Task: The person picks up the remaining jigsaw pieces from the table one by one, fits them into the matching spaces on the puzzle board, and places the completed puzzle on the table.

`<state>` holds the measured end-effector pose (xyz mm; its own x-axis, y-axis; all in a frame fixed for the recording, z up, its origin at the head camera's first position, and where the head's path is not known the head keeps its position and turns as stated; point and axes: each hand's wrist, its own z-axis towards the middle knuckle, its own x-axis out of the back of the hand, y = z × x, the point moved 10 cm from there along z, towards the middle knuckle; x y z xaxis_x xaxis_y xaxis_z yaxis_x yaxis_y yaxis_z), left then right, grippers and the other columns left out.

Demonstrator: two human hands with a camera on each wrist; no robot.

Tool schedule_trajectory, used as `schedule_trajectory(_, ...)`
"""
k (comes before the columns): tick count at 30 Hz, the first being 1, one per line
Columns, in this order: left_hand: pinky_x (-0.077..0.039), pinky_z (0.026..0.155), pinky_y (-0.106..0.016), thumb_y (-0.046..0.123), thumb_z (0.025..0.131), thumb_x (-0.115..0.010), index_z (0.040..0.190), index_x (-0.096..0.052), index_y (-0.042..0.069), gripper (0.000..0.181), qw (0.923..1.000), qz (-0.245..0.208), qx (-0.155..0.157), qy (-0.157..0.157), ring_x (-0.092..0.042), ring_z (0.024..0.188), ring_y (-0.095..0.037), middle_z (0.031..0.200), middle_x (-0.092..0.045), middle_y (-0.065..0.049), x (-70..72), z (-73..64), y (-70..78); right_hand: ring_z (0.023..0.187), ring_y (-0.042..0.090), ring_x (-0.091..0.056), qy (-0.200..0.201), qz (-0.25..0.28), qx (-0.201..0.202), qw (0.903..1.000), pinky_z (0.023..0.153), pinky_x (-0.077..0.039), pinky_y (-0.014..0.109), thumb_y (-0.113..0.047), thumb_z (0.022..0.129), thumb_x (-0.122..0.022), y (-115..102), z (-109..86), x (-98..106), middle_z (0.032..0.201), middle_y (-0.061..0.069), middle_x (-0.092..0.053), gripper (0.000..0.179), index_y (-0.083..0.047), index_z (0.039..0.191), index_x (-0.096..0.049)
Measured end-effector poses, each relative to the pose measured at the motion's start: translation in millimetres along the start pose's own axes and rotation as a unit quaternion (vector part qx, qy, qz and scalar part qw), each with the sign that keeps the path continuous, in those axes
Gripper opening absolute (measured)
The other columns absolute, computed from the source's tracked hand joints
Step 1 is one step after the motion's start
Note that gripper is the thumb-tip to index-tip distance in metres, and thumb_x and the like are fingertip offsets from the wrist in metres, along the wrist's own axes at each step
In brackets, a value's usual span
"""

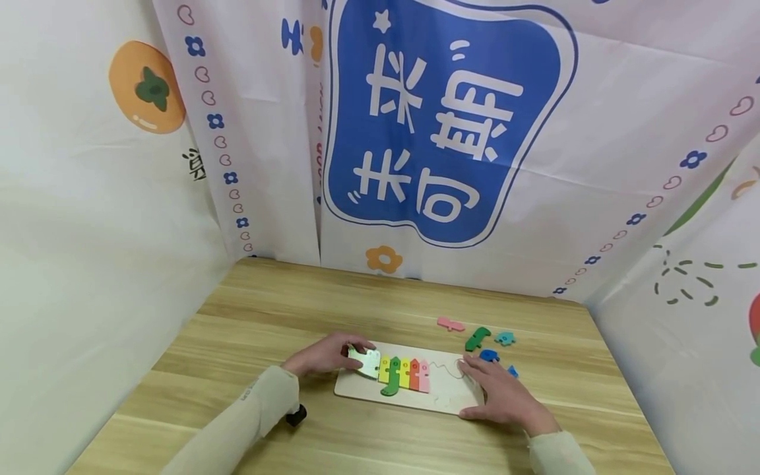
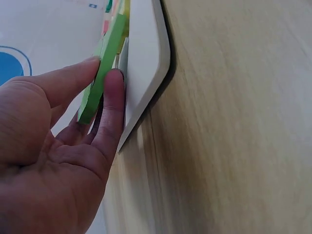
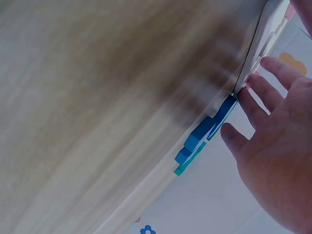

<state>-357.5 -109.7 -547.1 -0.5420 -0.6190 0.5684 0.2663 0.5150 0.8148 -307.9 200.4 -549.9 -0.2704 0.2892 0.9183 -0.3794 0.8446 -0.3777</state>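
My left hand [image 1: 328, 354] pinches a light green puzzle piece [image 2: 105, 70] between thumb and fingers. The piece tilts over the left end of a white puzzle board [image 1: 442, 398], one fingertip low against the board. To its right in the board sit a yellow piece [image 1: 384, 369], a green piece [image 1: 393, 378], another yellow piece [image 1: 405, 374], a red piece [image 1: 414, 376] and a pink piece [image 1: 424, 378]. Outlines mark the bare right part of the board. Fingers spread, my right hand [image 1: 501, 391] rests at the board's right end, holding no piece.
Loose pieces lie behind the board's right end: a pink one [image 1: 451, 324], a green one [image 1: 477, 339], a light blue one [image 1: 505, 338] and blue ones [image 1: 489, 355]. The wooden table [image 1: 237, 369] meets printed cloth walls [image 1: 273, 198]. A small black object [image 1: 295, 415] is beside the left sleeve.
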Motion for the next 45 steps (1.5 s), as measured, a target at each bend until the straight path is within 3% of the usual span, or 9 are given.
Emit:
schedule_trajectory(7,-0.051,0.088,-0.032,0.013,0.09,-0.081,0.133,-0.069,0.011,0.045,0.9992,0.036,-0.017,-0.003,-0.061,0.105,-0.018,0.124,-0.071,0.0,-2.1,-2.2,6.6,0.153,0.04,-0.034,-0.002,-0.002,0.006,1.0,0.123,-0.024,0.064,-0.069,0.078,-0.078,-1,0.8,0,0.167,0.011,-0.037,0.102,-0.016,0.158,-0.045)
schedule_trajectory(11,-0.053,0.083,-0.027,0.013,0.085,-0.086,0.13,-0.071,0.013,0.047,0.9984,0.052,-0.021,0.005,-0.063,0.1,-0.016,0.122,-0.072,0.001,-1.9,-3.0,6.5,0.152,0.041,-0.034,-0.001,-0.003,0.008,1.0,0.123,-0.024,0.064,-0.069,0.078,-0.078,-1,0.9,-1,0.167,0.011,-0.037,0.102,-0.016,0.158,-0.045)
schedule_trajectory(18,-0.052,0.076,-0.025,0.015,0.086,-0.086,0.128,-0.073,0.013,0.044,0.9978,0.055,-0.024,0.027,-0.061,0.089,-0.014,0.121,-0.073,0.0,1.7,-4.2,5.0,0.152,0.041,-0.034,-0.002,-0.006,0.009,0.9999,0.122,-0.026,0.065,-0.071,0.078,-0.077,0,0.7,-1,0.167,0.011,-0.037,0.102,-0.016,0.158,-0.045)
schedule_trajectory(25,-0.052,0.092,-0.037,0.02,0.085,-0.087,0.125,-0.075,0.014,0.042,0.9962,0.077,-0.02,0.035,-0.064,0.111,-0.02,0.122,-0.073,0.003,3.7,-0.8,2.1,0.152,0.04,-0.035,0.0,-0.003,0.01,0.9999,0.123,-0.024,0.064,-0.069,0.079,-0.078,-1,0.0,0,0.166,0.012,-0.038,0.101,-0.016,0.158,-0.045)
schedule_trajectory(34,-0.055,0.094,-0.04,0.018,0.086,-0.086,0.118,-0.077,0.012,0.034,0.9899,0.128,-0.052,0.035,-0.066,0.106,-0.019,0.113,-0.074,0.002,0.5,0.9,9.8,0.152,0.04,-0.035,0.0,-0.003,0.012,0.9999,0.123,-0.024,0.064,-0.07,0.079,-0.077,-1,0.0,0,0.166,0.012,-0.038,0.102,-0.015,0.158,-0.045)
schedule_trajectory(45,-0.053,0.096,-0.039,0.019,0.087,-0.085,0.119,-0.077,0.013,0.034,0.9849,0.162,-0.044,0.041,-0.065,0.107,-0.017,0.113,-0.074,0.003,-0.8,0.0,12.3,0.152,0.04,-0.035,0.0,-0.001,0.013,0.9999,0.123,-0.023,0.064,-0.069,0.079,-0.077,-2,-0.8,1,0.166,0.012,-0.038,0.101,-0.015,0.158,-0.045)
